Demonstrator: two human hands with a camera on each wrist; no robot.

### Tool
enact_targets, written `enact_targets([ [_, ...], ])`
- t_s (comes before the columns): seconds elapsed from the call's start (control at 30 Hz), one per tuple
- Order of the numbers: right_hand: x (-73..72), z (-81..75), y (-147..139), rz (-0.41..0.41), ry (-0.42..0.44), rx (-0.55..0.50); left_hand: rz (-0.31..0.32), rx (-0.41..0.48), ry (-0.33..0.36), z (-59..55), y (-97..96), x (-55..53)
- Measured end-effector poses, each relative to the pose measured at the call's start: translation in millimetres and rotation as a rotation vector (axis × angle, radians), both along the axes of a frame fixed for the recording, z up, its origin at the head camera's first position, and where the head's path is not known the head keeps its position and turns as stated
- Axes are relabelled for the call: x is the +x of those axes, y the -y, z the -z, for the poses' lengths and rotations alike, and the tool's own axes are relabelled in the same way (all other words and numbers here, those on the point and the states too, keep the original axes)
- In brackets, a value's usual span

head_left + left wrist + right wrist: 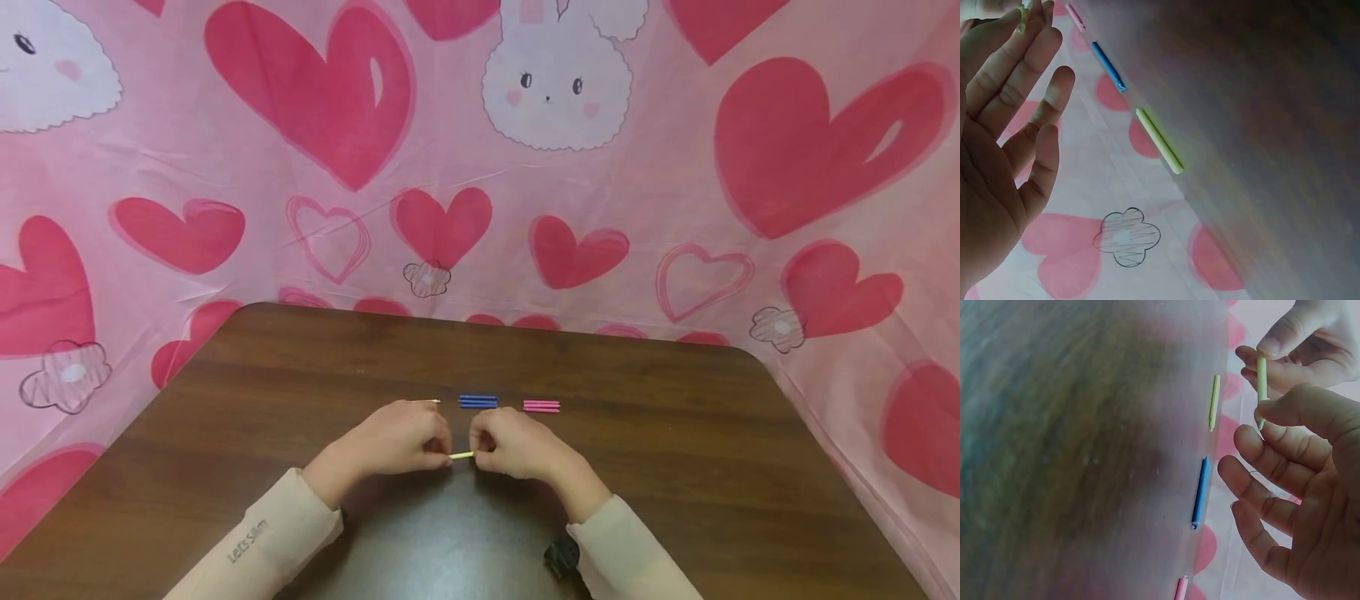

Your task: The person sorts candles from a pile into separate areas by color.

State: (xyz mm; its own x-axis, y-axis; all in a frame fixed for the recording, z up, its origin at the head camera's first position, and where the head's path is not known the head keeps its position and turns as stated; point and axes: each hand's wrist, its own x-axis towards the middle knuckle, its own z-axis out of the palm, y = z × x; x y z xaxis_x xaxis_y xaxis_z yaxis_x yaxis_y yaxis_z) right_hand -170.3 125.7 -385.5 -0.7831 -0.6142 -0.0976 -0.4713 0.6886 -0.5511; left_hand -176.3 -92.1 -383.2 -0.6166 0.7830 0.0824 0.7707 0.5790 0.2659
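Observation:
A short, thin yellow-green stick [461, 455] is held level above the table between my two hands. My left hand [401, 437] pinches one end between thumb and fingers. At the other end, my right hand [521, 446] pinches it the same way; its remaining fingers are spread and loosely bent in the right wrist view. Behind the hands lie blue sticks [477, 402] side by side, with pink sticks [542, 406] to their right. Another yellow-green stick [1160, 142] lies on the table left of the blue ones, mostly covered by my left hand in the head view.
The dark wooden table [337, 358] has rounded far corners. A pink cloth [450, 150] printed with hearts and rabbits hangs behind it and along both sides. Near my right cuff there is a small black object [561, 557].

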Motion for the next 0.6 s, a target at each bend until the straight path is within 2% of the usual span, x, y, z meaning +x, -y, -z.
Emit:
enact_targets([
  [0.17, 0.7, 1.1, 1.2, -0.003, -0.023, -0.01, -0.001, -0.007, -0.027, 1.5, 2.5, -0.6],
  [0.47, 0.6, -0.2, -5.7, 0.014, -0.116, -0.019, -0.046, 0.009, -0.004, -0.3, 15.5, -1.4],
  [0.6, 0.9, 0.1, -11.9, 0.018, -0.139, -0.012, -0.066, 0.017, -0.031, -0.3, 23.7, -3.5],
])
